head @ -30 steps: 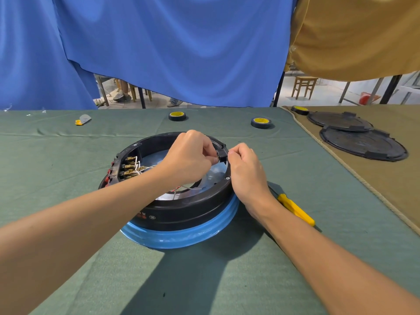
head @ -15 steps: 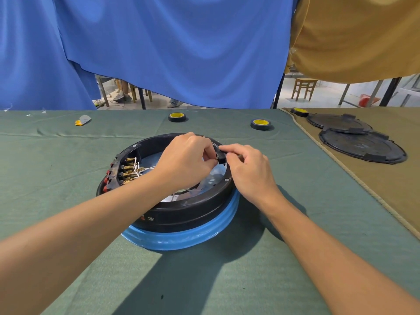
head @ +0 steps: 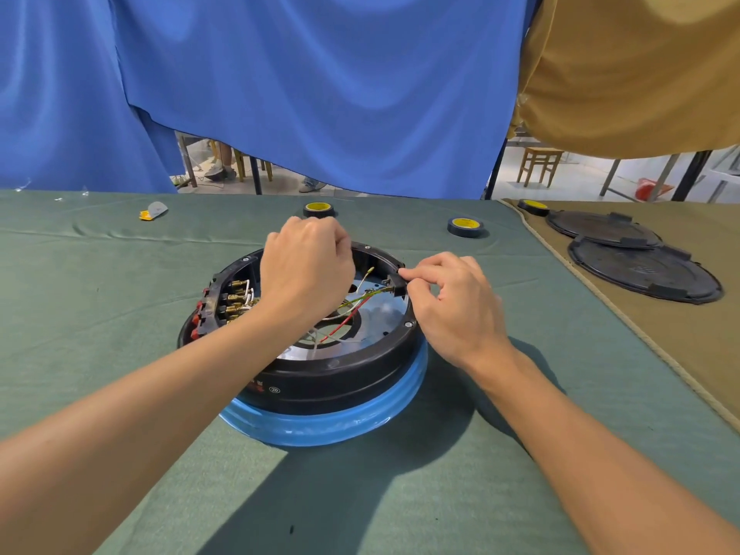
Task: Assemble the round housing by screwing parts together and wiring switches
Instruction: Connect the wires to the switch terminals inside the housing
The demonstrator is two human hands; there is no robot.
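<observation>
Currently the housing [head: 320,378] sits mid-surface [head: 120,314], right in front of the person. It is a black round ring with its open side up, seated on a blue base [head: 320,428]. Inside is a silver plate [head: 380,310] with a large centre hole. A row of brass terminals [head: 234,300] lines the left inner wall, with red parts on the outside there. Loose wires [head: 352,310] in red, green-yellow and white cross the plate, and some run to a small black switch [head: 394,283] at the right inner rim. There are small screws along the ring's top edge.

The right hand [head: 452,306] pinches the switch between thumb and index, with the other fingers curled loosely. The left hand [head: 304,270] is curled over the far rim; I can't tell if it grips anything.

Beyond the housing are two tape rolls [head: 318,210] [head: 464,227]. Two black lids [head: 644,274] lie well apart on the tan cloth to the right.
</observation>
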